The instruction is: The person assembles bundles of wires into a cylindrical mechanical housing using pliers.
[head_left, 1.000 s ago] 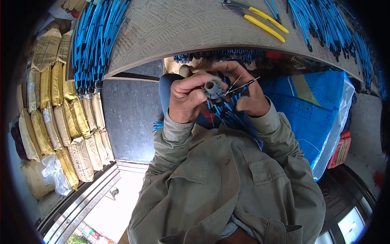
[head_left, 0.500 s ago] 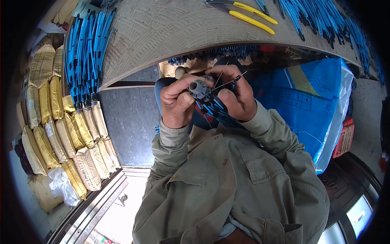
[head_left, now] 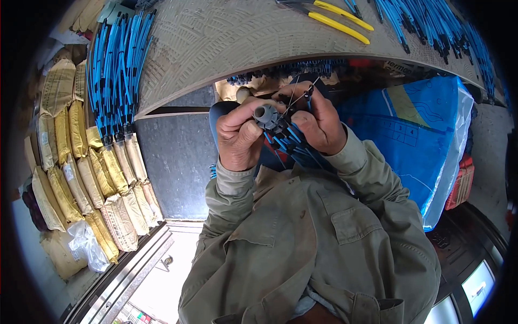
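Above my lap, my left hand (head_left: 237,132) is closed round a grey plastic hub (head_left: 264,113) with a round hole in its end. Several blue rods (head_left: 288,141) with black joints fan out from the hub toward my body. My right hand (head_left: 325,127) is closed at the hub's right side, thumb and fingers on a thin dark rod (head_left: 297,100) that crosses others there. A small black fitting (head_left: 308,93) sits on this rod by the right fingers. The fingers partly hide where the rods meet the hub.
Pliers with yellow handles (head_left: 340,27) lie on the worktable (head_left: 216,38) ahead. Blue rod bundles lie at its left (head_left: 116,75) and right (head_left: 426,27). Stacked paper-wrapped packs (head_left: 97,178) stand at left, a blue plastic bag (head_left: 399,140) at right.
The thin rods at my right fingers have tilted, and the black fitting now sits higher. My left hand keeps its hold on the hub. The whole view has shifted slightly.
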The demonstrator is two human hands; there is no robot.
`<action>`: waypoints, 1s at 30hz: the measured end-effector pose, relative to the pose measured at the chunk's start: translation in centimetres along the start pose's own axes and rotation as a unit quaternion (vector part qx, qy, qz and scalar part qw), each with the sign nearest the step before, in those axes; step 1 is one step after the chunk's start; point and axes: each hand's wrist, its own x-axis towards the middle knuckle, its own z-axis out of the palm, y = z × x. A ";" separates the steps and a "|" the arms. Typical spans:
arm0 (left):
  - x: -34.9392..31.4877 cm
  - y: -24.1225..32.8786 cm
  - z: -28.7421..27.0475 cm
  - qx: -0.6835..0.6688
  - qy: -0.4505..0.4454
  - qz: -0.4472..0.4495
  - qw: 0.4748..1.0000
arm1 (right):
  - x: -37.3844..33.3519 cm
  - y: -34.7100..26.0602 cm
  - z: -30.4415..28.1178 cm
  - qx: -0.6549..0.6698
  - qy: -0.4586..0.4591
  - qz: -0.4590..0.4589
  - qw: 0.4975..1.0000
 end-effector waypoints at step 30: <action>0.3 0.6 -0.2 0.042 -0.023 0.011 0.999 | 0.9 -1.7 0.6 0.073 -0.025 -0.004 0.997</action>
